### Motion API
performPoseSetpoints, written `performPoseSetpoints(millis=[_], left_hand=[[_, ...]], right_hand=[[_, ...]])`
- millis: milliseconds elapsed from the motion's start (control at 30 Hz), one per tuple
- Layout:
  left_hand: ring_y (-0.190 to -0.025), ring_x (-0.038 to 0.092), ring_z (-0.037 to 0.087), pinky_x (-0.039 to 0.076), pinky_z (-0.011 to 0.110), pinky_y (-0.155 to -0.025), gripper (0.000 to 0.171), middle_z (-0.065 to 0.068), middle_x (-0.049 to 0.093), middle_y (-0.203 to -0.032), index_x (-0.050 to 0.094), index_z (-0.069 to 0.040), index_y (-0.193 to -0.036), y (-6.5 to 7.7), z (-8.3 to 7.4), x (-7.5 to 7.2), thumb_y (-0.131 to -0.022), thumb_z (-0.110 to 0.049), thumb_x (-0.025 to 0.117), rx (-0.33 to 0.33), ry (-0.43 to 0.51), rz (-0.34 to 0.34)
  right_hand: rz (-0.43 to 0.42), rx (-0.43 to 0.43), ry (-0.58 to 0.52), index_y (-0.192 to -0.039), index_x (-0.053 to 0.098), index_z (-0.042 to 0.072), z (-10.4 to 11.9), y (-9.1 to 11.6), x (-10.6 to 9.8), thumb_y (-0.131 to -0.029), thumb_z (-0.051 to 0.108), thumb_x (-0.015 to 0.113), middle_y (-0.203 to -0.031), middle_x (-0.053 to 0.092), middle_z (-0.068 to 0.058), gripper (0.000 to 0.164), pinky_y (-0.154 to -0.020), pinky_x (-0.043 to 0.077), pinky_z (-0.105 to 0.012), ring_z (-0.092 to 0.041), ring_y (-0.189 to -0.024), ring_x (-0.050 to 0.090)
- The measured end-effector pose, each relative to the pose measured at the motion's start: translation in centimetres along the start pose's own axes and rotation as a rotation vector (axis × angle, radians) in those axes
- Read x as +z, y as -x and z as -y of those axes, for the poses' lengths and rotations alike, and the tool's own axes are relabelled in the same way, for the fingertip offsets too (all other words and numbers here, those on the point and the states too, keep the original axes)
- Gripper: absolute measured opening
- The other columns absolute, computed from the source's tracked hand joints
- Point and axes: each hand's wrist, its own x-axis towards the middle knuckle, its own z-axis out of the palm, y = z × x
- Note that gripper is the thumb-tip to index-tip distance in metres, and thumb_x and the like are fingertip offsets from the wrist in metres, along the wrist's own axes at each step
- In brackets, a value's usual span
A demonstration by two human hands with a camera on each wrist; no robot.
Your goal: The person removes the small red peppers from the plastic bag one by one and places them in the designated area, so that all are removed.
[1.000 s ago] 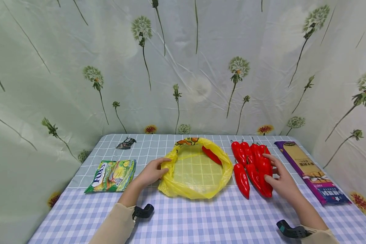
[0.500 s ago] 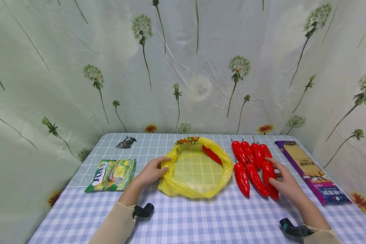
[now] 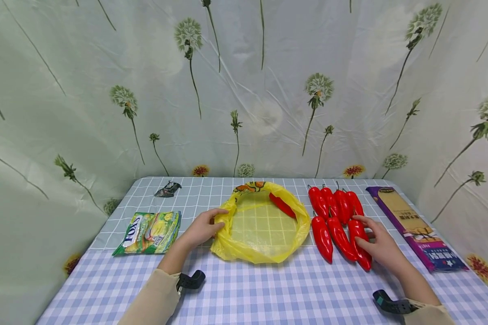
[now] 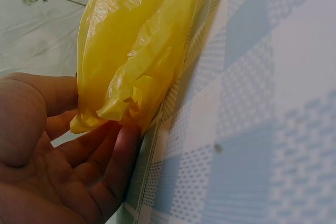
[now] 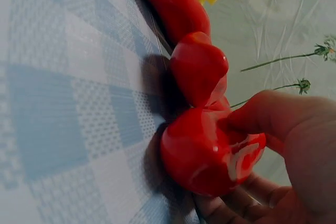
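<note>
My left hand pinches the left edge of a yellow plastic bag between thumb and fingers. The bag lies wide open at mid-table, with one red chili pepper inside toward the back right. To the right of the bag, my right hand grips another red chili pepper with thumb and fingers on either side. That pepper lies low against the cloth at the right end of the front row. Several more red chili peppers lie close together beside and behind it.
A green FOX'S candy bag lies left of my left hand, with a small black packet behind it. A long purple pasta packet lies along the table's right side. A flower-print curtain hangs behind the table.
My right hand has brought its chili pepper toward me and slightly right, off the group and down to the front row's right end. My left hand stays on the bag.
</note>
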Motion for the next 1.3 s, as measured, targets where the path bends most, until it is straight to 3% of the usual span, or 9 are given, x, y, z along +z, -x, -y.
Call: performPoseSetpoints(millis=[167, 367, 700, 900, 1133, 1300], left_hand=[[-0.075, 0.057, 0.016, 0.052, 0.025, -0.062, 0.04, 0.013, 0.064, -0.115, 0.06, -0.014, -0.136, 0.1, -0.1, -0.1, -0.097, -0.011, 0.061, -0.014, 0.005, -0.003], [-0.071, 0.056, 0.016, 0.052, 0.026, -0.061, 0.04, 0.012, 0.064, -0.109, 0.06, -0.013, -0.136, 0.1, -0.2, -0.1, -0.097, -0.011, 0.061, -0.008, 0.001, -0.003], [-0.068, 0.056, 0.016, 0.051, 0.027, -0.06, 0.04, 0.012, 0.065, -0.109, 0.06, -0.013, -0.137, 0.1, -0.1, -0.1, -0.097, -0.011, 0.061, -0.003, -0.001, -0.008], [-0.066, 0.055, 0.016, 0.051, 0.027, -0.06, 0.04, 0.011, 0.064, -0.102, 0.06, -0.014, -0.137, 0.1, -0.1, -0.1, -0.097, -0.012, 0.061, -0.011, -0.009, -0.007], [-0.066, 0.055, 0.016, 0.05, 0.026, -0.061, 0.04, 0.01, 0.063, -0.101, 0.06, -0.015, -0.137, 0.1, -0.2, -0.1, -0.097, -0.013, 0.061, -0.011, -0.009, -0.007], [-0.065, 0.055, 0.016, 0.051, 0.027, -0.06, 0.04, 0.011, 0.063, -0.1, 0.06, -0.014, -0.137, 0.1, -0.1, 0.0, -0.097, -0.012, 0.061, -0.007, -0.01, -0.007]], right_hand=[[-0.007, 0.017, 0.034, -0.152, 0.036, 0.007, 0.1, -0.1, 0.0, -0.089, 0.022, 0.073, -0.139, 0.036, -0.034, 0.075, -0.075, 0.062, -0.046, -0.054, -0.119, 0.047], [-0.003, 0.038, 0.048, -0.154, 0.035, 0.007, 0.1, -0.1, 0.1, -0.089, 0.03, 0.073, -0.138, 0.037, -0.034, 0.078, -0.078, 0.062, -0.048, -0.057, -0.123, 0.045], [-0.013, 0.027, 0.062, -0.152, 0.038, 0.005, 0.2, -0.3, 0.5, -0.09, 0.035, 0.073, -0.141, 0.041, -0.033, 0.077, -0.079, 0.062, -0.046, -0.053, -0.122, 0.048], [-0.005, 0.064, 0.077, -0.152, 0.038, 0.005, 0.4, -0.1, 0.3, -0.091, 0.039, 0.071, -0.142, 0.042, -0.034, 0.077, -0.076, 0.062, -0.042, -0.051, -0.121, 0.049], [-0.051, 0.036, 0.111, -0.147, 0.047, 0.005, 0.3, -0.3, -0.1, -0.095, 0.037, 0.065, -0.132, 0.048, -0.031, 0.063, -0.067, 0.06, -0.032, -0.038, -0.105, 0.056], [-0.082, -0.01, 0.138, -0.141, 0.054, 0.005, 0.8, -0.5, -0.5, -0.095, 0.031, 0.066, -0.125, 0.052, -0.03, 0.054, -0.065, 0.059, -0.032, -0.035, -0.101, 0.057]])
